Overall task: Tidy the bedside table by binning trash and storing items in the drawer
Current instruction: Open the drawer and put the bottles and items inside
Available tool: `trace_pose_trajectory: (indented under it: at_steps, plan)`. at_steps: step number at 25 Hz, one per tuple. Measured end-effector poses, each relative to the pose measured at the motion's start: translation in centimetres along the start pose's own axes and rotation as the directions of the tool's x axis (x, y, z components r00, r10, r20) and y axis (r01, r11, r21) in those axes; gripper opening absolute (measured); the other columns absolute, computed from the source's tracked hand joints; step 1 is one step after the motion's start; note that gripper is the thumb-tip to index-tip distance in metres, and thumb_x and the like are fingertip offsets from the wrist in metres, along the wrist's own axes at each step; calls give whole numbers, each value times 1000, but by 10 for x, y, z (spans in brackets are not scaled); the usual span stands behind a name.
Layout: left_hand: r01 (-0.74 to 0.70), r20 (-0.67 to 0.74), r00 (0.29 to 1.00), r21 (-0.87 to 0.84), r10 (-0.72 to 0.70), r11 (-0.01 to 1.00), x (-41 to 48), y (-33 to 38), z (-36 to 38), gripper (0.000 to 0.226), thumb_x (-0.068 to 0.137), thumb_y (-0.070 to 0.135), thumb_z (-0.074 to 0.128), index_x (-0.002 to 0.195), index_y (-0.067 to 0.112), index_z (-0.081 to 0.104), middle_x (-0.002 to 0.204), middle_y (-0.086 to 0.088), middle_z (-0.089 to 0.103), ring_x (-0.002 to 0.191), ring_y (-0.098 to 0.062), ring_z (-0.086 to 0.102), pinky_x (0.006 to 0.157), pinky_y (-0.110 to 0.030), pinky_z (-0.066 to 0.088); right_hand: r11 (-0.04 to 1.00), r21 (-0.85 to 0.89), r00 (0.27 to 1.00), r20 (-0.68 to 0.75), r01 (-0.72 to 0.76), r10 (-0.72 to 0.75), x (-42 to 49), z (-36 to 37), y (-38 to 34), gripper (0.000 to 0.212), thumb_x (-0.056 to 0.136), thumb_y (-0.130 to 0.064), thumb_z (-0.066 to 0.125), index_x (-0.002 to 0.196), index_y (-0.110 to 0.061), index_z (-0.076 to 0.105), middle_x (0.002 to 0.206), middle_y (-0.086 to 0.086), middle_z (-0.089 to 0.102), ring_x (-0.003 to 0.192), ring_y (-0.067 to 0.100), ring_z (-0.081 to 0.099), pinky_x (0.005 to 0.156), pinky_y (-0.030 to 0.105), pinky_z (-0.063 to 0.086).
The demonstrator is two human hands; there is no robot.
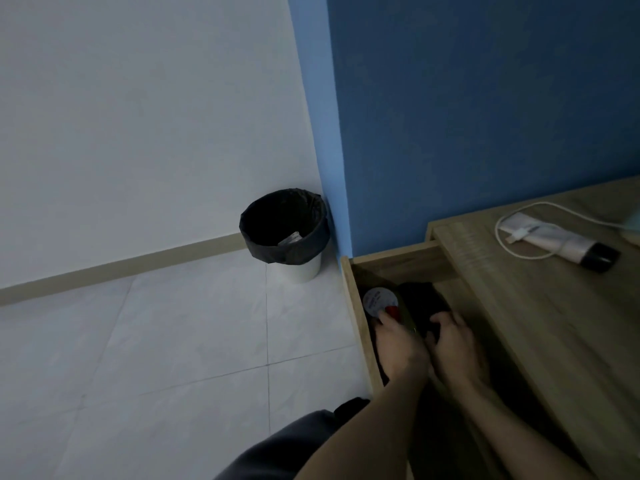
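Settle round white-labelled tub [379, 299] flat against drawer [355, 306] wall with left hand [398, 348]; steady dark bundle [420, 299] with right hand [452, 337]. Cannot tell either grip. Leave room for tube [554, 242], cable [515, 238].

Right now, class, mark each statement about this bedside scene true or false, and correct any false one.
1. The light wooden drawer is pulled open. True.
2. Both hands rest on the wooden tabletop. False: the left hand and right hand reach into the drawer.
3. The white bin with a black liner stands on the tiled floor by the corner of the blue wall. True.
4. The white tube with a black cap lies in the bin. False: it lies on the tabletop.
5. A white cable lies on the tabletop. True.
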State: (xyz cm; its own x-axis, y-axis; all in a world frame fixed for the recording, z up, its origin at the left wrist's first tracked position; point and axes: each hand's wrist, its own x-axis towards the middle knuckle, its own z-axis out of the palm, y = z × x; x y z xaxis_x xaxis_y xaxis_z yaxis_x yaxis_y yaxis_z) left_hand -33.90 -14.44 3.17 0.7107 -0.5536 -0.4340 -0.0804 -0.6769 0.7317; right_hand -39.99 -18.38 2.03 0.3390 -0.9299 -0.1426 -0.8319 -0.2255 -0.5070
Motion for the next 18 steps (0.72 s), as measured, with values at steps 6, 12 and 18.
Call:
trace_pose_trajectory:
  at_steps: [6, 12, 18]
  plan:
    - [-420, 101, 903, 9, 417, 908, -20, 37, 0, 39, 92, 14, 48, 130, 16, 48, 141, -5, 47, 132, -21, 41, 112, -38, 35, 974, 83, 959, -212, 210, -188, -22, -65, -5, 42, 84, -1, 49, 126, -8, 51, 138, 10, 47, 126, 24, 46, 102, 29, 35]
    - [-677, 304, 712, 59, 633, 734, -90, 75, 26, 40, 89, 6, 46, 128, 12, 52, 143, -6, 42, 133, -22, 39, 108, -25, 31, 996, 43, 886, -460, 81, -52, -60, -139, 59, 43, 73, 4, 57, 116, 2, 57, 124, 23, 58, 114, 37, 55, 94, 41, 44]
    - [-527, 615, 717, 169, 329, 833, -170, 95, 67, 88, 78, 69, 49, 145, 15, 29, 148, -10, 34, 134, -29, 37, 109, -41, 32, 968, 41, 827, -511, -248, 233, -95, -191, 164, 11, 85, -12, 55, 93, -5, 57, 86, 17, 61, 71, 23, 51, 65, 31, 39]
